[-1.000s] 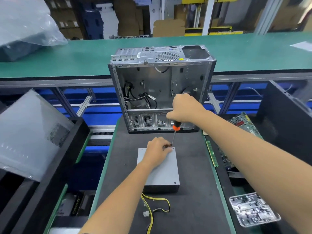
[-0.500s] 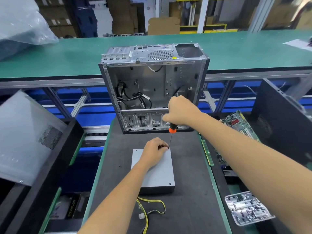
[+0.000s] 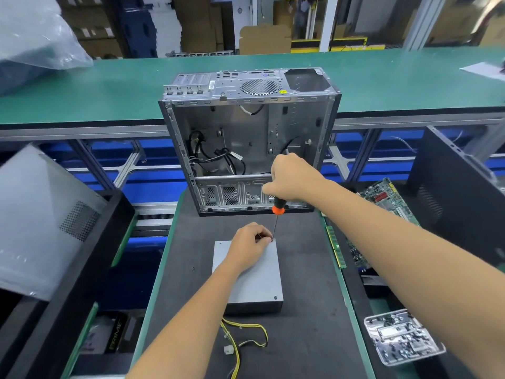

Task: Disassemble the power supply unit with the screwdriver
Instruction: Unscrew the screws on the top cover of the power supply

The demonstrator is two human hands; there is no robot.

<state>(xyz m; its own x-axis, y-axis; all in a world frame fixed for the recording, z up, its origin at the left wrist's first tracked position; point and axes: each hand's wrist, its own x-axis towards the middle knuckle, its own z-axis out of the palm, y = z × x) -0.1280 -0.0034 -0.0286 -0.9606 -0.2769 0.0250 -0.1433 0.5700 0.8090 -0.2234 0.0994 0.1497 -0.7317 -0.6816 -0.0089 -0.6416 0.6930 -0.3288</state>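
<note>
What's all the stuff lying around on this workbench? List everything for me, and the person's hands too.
power supply unit: one, grey, flat on the dark mat, nearest the person
cables: a bundle, yellow and black, trailing from the unit's near end
screwdriver: one, orange and black handle, upright with its tip at the unit's far right corner
computer case: one, silver, open, standing behind the unit
circuit boards: several, green, right of the mat
clear tray: one, holding small parts, lower right
plastic bag: one, clear, far left on the green bench
left hand: rests on the unit, fingertips at the screwdriver tip
right hand: grips the screwdriver handle
</note>
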